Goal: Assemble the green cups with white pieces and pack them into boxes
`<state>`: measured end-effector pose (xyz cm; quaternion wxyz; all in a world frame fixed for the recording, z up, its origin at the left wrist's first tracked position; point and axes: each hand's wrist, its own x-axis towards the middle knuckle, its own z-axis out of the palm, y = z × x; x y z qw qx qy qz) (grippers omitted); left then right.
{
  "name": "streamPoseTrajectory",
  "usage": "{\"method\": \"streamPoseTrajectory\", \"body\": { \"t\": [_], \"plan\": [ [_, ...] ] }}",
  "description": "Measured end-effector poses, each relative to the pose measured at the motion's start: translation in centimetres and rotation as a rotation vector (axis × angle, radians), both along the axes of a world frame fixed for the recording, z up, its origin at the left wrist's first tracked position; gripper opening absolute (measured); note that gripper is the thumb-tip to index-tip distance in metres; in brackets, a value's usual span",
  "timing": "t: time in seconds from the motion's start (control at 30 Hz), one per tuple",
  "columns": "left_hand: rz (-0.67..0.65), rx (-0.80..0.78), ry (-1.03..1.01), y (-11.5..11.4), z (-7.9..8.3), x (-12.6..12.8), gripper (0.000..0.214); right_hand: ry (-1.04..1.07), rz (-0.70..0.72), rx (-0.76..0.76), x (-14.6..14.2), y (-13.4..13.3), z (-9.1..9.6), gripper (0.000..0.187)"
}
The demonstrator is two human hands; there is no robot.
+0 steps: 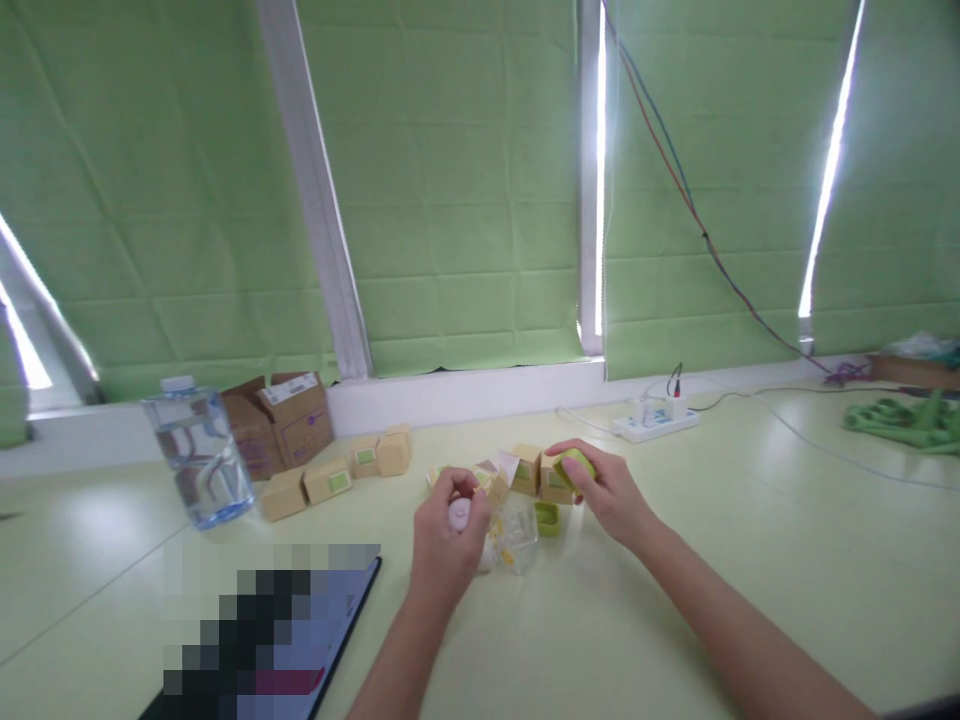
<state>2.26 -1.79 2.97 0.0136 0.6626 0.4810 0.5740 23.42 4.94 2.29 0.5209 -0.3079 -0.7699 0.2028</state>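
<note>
My left hand (448,535) is closed around a small, pale pinkish-white round piece (460,514), just above the table. To its right, my right hand (611,492) grips a small yellow-green piece (576,465) between thumb and fingers. Between the two hands lies a clear plastic container (519,540) with yellow bits on it. A small open green box (547,518) touches its right side. Small tan cartons with green labels (526,468) stand just behind, one partly hidden by my right hand. An opened tan carton (491,483) with a raised white flap is partly covered by my left hand.
More small tan cartons (328,481) line the left, near a brown cardboard box (296,420) and a large water bottle (201,455). A tablet-like screen (322,620), partly pixelated, lies front left. A power strip (656,424) and green objects (911,422) are at the right.
</note>
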Motion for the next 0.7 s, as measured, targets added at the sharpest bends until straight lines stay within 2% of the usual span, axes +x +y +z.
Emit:
{"method": "streamPoseTrajectory", "body": {
  "t": [0.1, 0.17, 0.27, 0.33, 0.47, 0.57, 0.7],
  "plan": [
    [-0.087, -0.09, 0.05, -0.7, 0.5, 0.2, 0.012, -0.277, 0.04, -0.106, 0.9, 0.6, -0.1, 0.028],
    [-0.18, -0.198, 0.187, -1.8, 0.5, 0.8, 0.012, -0.408, 0.14, -0.271, 1.1, 0.7, -0.5, 0.028],
    [-0.266, -0.34, 0.444, -3.8, -0.2, 1.7, 0.008, -0.498, 0.267, -0.514, 1.2, 0.8, -1.3, 0.029],
    [-0.271, -0.399, 0.576, -4.6, -1.0, 2.0, 0.007, -0.498, 0.265, -0.569, 1.1, 0.8, -1.7, 0.029],
    [-0.172, -0.441, 0.774, -4.3, -2.2, 2.1, 0.011, -0.452, 0.172, -0.494, 1.0, 0.9, -1.7, 0.034],
    [-0.071, -0.413, 0.82, -3.2, -2.4, 2.1, 0.01, -0.459, 0.089, -0.356, 1.0, 1.1, -1.4, 0.035],
    [0.055, -0.372, 0.85, -1.5, -2.2, 2.0, 0.016, -0.442, 0.03, -0.254, 0.8, 1.5, -1.6, 0.025]
  ]
}}
